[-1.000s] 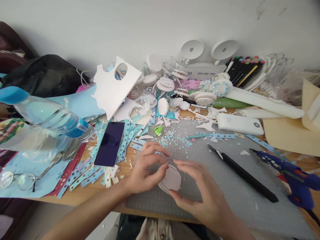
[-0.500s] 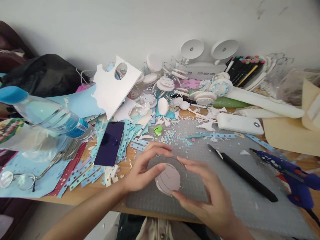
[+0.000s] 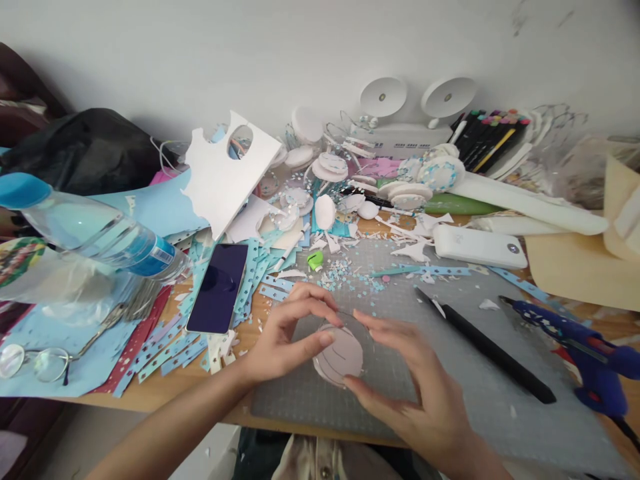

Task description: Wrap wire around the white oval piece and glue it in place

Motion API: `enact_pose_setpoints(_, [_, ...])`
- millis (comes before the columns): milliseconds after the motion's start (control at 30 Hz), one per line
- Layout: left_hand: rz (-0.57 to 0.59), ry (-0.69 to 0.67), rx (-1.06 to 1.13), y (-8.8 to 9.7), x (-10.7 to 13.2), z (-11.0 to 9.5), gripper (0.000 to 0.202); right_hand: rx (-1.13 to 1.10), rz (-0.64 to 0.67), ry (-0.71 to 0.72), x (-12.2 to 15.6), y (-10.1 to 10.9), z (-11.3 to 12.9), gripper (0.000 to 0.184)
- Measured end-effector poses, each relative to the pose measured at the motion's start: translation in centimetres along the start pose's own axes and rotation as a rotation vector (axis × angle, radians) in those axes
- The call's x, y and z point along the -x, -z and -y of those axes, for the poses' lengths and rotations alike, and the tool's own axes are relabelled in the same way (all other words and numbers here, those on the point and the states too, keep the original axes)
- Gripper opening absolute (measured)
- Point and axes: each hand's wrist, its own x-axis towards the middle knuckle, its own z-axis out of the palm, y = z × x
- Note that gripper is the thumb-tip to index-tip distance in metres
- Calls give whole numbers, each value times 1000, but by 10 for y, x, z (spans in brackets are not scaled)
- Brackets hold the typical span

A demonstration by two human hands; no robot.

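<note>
Low over the grey cutting mat, a round white disc with thin curved lines on its face sits between my two hands. A thin, clear or wire-like loop arcs beyond its upper right edge; its material is hard to make out. My left hand grips the disc's upper left edge, thumb on the face and fingers curled by the far rim. My right hand has its thumb on the lower right edge, while its fingertips touch the loop. A black-handled craft knife lies to the right of my right hand.
Right of the knife lies a blue glue gun. A phone and a water bottle are on the left. Behind the mat are piled white discs, paper scraps and a white power bank. A green sharpener-like piece lies ahead.
The disc has shifted slightly right and up. My left fingers have curled closer to its far rim, while my right hand has stayed nearly in place.
</note>
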Motion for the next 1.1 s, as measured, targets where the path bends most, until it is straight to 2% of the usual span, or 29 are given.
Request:
enact_pose_setpoints(333, [-24, 174, 265, -3, -2, -7, 13, 23, 23, -12, 1, -5, 0, 51])
enact_pose_setpoints(567, [8, 205, 280, -2, -2, -6, 15, 18, -7, -28, 3, -6, -3, 52])
enact_pose_setpoints(633, [20, 172, 321, -3, -2, -4, 25, -22, -57, -94, 4, -5, -4, 54])
enact_pose_setpoints(733, [82, 131, 385, -6, -1, 3, 68, -148, -182, -230, 5, -4, -4, 54])
enact_pose_setpoints(800, [145, 149, 401, -8, 2, 6, 85, -225, -230, -281, 6, -4, -4, 54])
enact_pose_setpoints(867, [191, 175, 438, -11, 3, 7, 84, -270, -225, -292, 7, -4, -3, 55])
enact_pose_setpoints(967, [199, 181, 518, -14, 3, 6, 72, -304, -189, -277, 8, -3, -1, 58])
enact_pose_setpoints(1100, [135, 214, 588, -12, 0, 1, 64, -342, -302, -243, 4, 4, 2, 54])
